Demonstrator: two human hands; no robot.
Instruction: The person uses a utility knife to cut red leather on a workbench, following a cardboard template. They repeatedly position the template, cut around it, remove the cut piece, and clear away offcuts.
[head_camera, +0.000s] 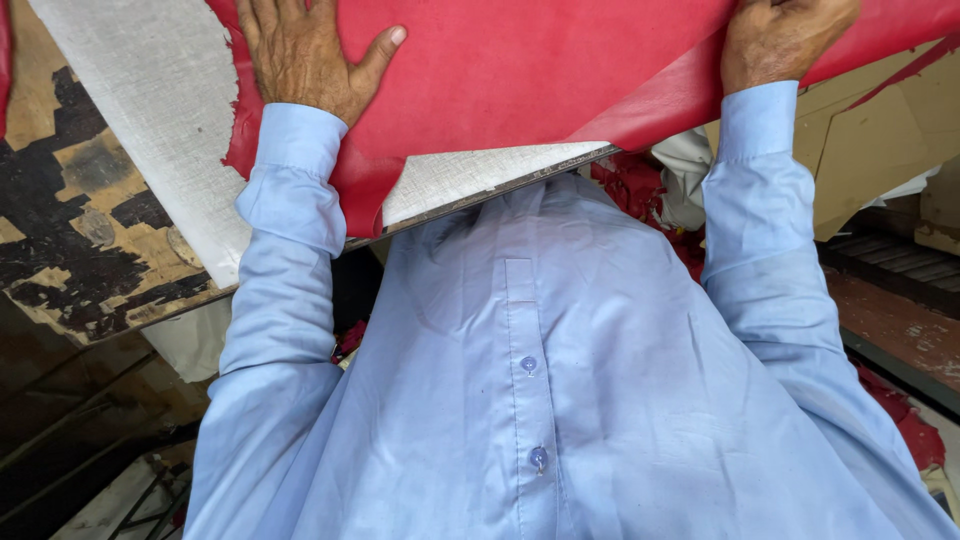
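Observation:
A large red leatherette sheet (520, 70) lies across the worktable, its near edge folded up so the pale woven backing (470, 170) shows. My left hand (305, 50) rests flat on the red sheet, fingers spread, thumb out to the right. Over at the sheet's right edge my right hand (780, 35) curls its fingers on the material, which bends down there. My light blue shirt (540, 380) fills the lower view, both sleeves reaching up to the hands.
A pale fabric-backed strip (150, 110) lies left of the red sheet on a worn wooden tabletop with black patches (70, 230). Cardboard pieces (870, 140) and red scraps (900, 425) sit at the right. Dark floor and metal bars lie below left.

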